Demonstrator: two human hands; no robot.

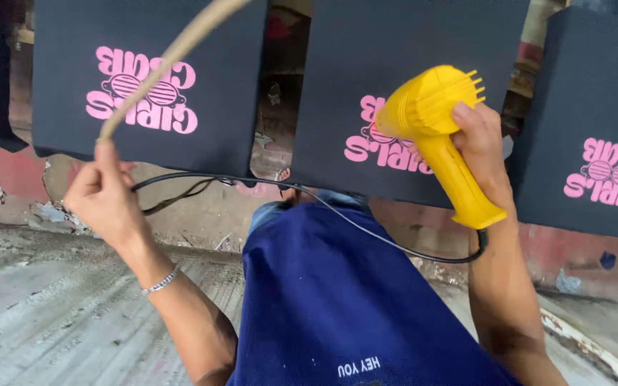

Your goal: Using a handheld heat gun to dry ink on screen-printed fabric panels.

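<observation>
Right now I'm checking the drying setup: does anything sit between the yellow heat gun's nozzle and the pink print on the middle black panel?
Nothing visible does. The right hand holds the yellow heat gun directly against the middle black panel, over its pink print; the black cord hangs below.

Soft even daylight, faint shadows, no glare, slight motion blur

**A:** that yellow heat gun [438, 136] looks like smooth plastic, slight sheen. Its black cord [366, 229] looks rubbery and a bit glossy.

**B:** yep, and the black panels [144, 78] are matt cloth with flat pink prints. The tan hose [173, 53] looks dull, and the floor [59, 314] rough, scuffed concrete.
</observation>
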